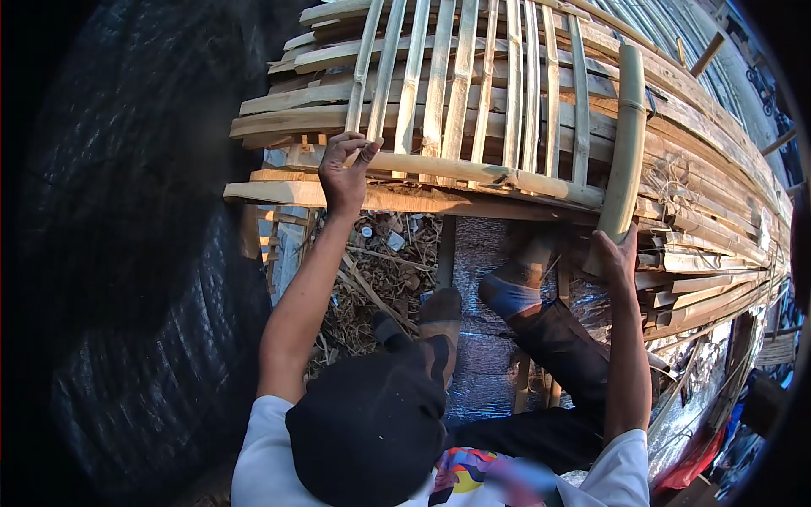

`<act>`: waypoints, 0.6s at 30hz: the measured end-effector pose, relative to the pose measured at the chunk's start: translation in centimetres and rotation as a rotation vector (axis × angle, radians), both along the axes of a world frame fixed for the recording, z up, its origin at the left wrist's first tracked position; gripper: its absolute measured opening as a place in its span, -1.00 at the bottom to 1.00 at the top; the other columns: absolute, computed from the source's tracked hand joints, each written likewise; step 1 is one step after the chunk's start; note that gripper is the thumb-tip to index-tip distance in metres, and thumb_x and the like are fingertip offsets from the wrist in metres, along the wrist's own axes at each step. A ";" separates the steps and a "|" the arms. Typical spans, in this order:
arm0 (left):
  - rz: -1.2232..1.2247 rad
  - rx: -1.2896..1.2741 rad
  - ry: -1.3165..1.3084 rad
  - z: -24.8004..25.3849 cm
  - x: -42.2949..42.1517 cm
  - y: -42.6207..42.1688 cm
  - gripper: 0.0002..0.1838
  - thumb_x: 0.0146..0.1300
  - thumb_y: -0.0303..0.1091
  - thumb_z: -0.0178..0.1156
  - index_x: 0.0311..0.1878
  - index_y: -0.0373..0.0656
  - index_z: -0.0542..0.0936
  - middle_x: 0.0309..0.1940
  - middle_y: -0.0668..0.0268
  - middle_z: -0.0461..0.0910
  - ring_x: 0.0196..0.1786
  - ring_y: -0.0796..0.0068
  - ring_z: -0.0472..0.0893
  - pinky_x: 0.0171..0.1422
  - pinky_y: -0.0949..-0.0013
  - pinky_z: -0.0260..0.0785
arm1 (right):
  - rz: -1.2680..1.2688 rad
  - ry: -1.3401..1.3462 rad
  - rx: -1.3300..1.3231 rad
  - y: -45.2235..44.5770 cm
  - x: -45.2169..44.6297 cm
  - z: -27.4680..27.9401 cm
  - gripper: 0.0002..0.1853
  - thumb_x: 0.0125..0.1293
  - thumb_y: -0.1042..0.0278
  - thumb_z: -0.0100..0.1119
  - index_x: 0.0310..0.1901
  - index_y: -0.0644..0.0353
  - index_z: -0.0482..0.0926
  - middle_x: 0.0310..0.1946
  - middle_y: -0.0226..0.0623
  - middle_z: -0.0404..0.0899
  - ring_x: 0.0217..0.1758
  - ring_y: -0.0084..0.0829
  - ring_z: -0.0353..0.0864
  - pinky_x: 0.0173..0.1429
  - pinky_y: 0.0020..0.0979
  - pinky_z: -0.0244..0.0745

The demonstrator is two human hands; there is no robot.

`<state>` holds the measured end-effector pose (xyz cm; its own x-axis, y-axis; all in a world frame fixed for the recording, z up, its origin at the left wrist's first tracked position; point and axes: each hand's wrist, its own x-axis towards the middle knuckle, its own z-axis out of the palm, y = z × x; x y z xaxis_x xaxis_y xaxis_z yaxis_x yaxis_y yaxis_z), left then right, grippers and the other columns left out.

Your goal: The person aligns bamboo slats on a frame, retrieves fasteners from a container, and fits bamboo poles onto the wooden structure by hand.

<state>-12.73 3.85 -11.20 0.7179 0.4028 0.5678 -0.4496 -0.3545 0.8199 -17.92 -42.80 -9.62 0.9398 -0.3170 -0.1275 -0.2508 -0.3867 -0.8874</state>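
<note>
My left hand (pixel 345 176) is closed at the near left corner of a bamboo slat frame, its fingers curled over the bamboo rail (pixel 456 167). Several narrow bamboo slats (pixel 462 76) run away from this rail, side by side with gaps. My right hand (pixel 615 253) is wrapped round the lower end of a thick piece of bamboo (pixel 625 144). This piece stands nearly upright in the view, by the right end of the rail. Whether it touches the rail I cannot tell.
Under the frame lie stacked split bamboo strips (pixel 693 194). A wooden plank (pixel 405 199) runs along the near side. Below are dry shavings with litter (pixel 389 241) and shiny foil sheeting (pixel 481 287). Dark plastic sheeting (pixel 152 338) covers the left. A foot (pixel 515 291) rests near the plank.
</note>
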 end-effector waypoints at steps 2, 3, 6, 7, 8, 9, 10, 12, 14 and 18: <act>0.159 0.095 0.022 -1.1 0.2 1.2 -0.76 0.22 -0.22 0.46 -0.25 -0.20 0.69 -0.39 0.43 0.67 -0.20 0.64 0.61 -0.07 0.46 0.44 | 0.012 0.002 0.005 0.2 -0.2 -0.1 -0.29 0.12 0.24 0.41 0.26 0.28 0.30 -0.06 -0.10 0.53 -0.06 -0.32 0.59 0.00 -0.26 0.57; 0.173 -0.086 0.119 -1.0 0.4 1.0 -0.78 0.22 -0.22 0.46 -0.25 -0.18 0.73 -0.40 0.48 0.65 -0.25 0.69 0.54 -0.08 0.49 0.39 | 0.011 0.000 0.015 0.4 -0.2 -0.2 -0.31 0.13 0.25 0.40 0.25 0.28 0.31 -0.06 -0.10 0.53 -0.07 -0.33 0.58 -0.01 -0.27 0.56; 0.203 -0.127 0.217 -1.9 0.3 0.5 -0.79 0.21 -0.22 0.47 -0.25 -0.17 0.78 -0.40 0.48 0.67 -0.26 0.68 0.53 -0.04 0.48 0.35 | -0.001 0.003 0.040 0.8 -0.3 -0.2 -0.30 0.13 0.25 0.39 0.27 0.27 0.31 -0.06 -0.13 0.53 -0.09 -0.34 0.57 0.00 -0.29 0.54; 0.207 -0.066 0.198 -2.9 0.1 0.6 -0.80 0.22 -0.23 0.47 -0.24 -0.16 0.78 -0.38 0.47 0.68 -0.23 0.66 0.55 -0.03 0.46 0.36 | -0.013 0.013 0.049 0.7 -0.6 -0.1 -0.30 0.12 0.25 0.39 0.28 0.26 0.31 -0.06 -0.15 0.53 -0.10 -0.35 0.57 0.01 -0.30 0.53; 0.218 -0.070 0.202 -3.6 -0.1 0.7 -0.80 0.22 -0.23 0.47 -0.24 -0.16 0.78 -0.38 0.47 0.68 -0.23 0.66 0.55 -0.03 0.46 0.36 | -0.023 0.014 0.058 0.8 -0.7 0.0 -0.27 0.12 0.25 0.39 0.29 0.28 0.31 -0.06 -0.15 0.53 -0.09 -0.36 0.56 0.02 -0.31 0.52; 0.230 -0.090 0.207 -3.8 -0.2 0.7 -0.81 0.20 -0.24 0.47 -0.24 -0.15 0.78 -0.35 0.41 0.71 -0.21 0.60 0.59 0.00 0.42 0.39 | -0.017 0.016 0.060 0.9 -0.9 0.0 -0.27 0.12 0.25 0.39 0.29 0.28 0.31 -0.06 -0.15 0.53 -0.09 -0.36 0.56 0.02 -0.31 0.52; 0.239 -0.109 0.213 -3.9 -0.3 0.7 -0.82 0.19 -0.26 0.48 -0.24 -0.15 0.78 -0.31 0.36 0.73 -0.18 0.54 0.62 0.02 0.39 0.43 | -0.020 0.005 0.072 1.0 -1.2 0.0 -0.26 0.11 0.24 0.40 0.29 0.29 0.31 -0.05 -0.16 0.53 -0.07 -0.36 0.55 0.03 -0.31 0.52; 0.233 -0.114 0.186 -3.8 -0.1 0.6 -0.81 0.19 -0.24 0.48 -0.24 -0.15 0.78 -0.33 0.36 0.73 -0.19 0.54 0.63 0.02 0.39 0.43 | -0.016 -0.039 0.118 2.1 -1.8 0.8 -0.22 0.08 0.22 0.42 0.31 0.30 0.30 -0.03 -0.16 0.52 -0.05 -0.36 0.54 0.05 -0.31 0.51; 0.187 -0.182 0.246 -3.6 -0.3 0.7 -0.79 0.17 -0.19 0.48 -0.25 -0.11 0.79 -0.19 0.37 0.72 -0.03 0.48 0.60 0.12 0.35 0.38 | 0.033 -0.163 0.134 3.0 -2.1 0.8 -0.19 0.05 0.25 0.44 0.32 0.30 0.29 -0.03 -0.20 0.52 -0.06 -0.36 0.54 0.06 -0.29 0.51; 0.388 0.104 0.136 -4.3 0.2 1.5 -0.82 0.13 -0.16 0.50 -0.29 -0.01 0.82 0.10 0.41 0.56 0.30 0.29 0.38 0.35 0.22 0.19 | 0.165 -0.250 0.181 7.3 -2.2 3.9 -0.26 -0.01 0.29 0.47 0.22 0.25 0.34 -0.09 -0.27 0.50 -0.05 -0.41 0.53 0.08 -0.32 0.49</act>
